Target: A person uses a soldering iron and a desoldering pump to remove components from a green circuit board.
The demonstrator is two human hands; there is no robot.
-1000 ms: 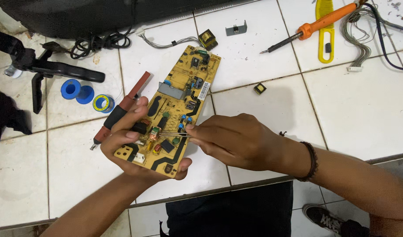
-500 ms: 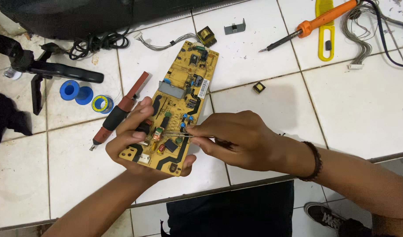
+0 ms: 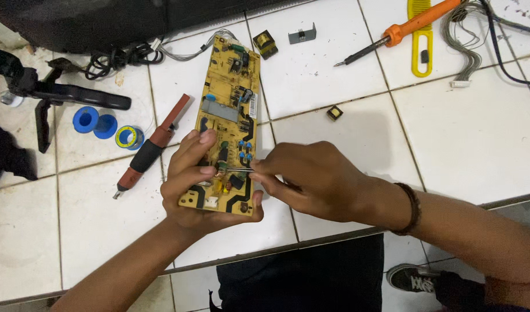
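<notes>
My left hand (image 3: 190, 185) cups the near end of the yellow circuit board (image 3: 227, 124), its grip clenched around it above the white tiled table (image 3: 478, 138). My right hand (image 3: 311, 179) pinches thin tweezers (image 3: 236, 169), tips on a part of the board. A red-handled tool (image 3: 152, 144) lies just left.

Your left hand (image 3: 192, 185) curls palm-up, fingers wrapped inward. Your right hand (image 3: 311, 179) reaches in from the right, fingertips pinched together, forearm angled across.
</notes>
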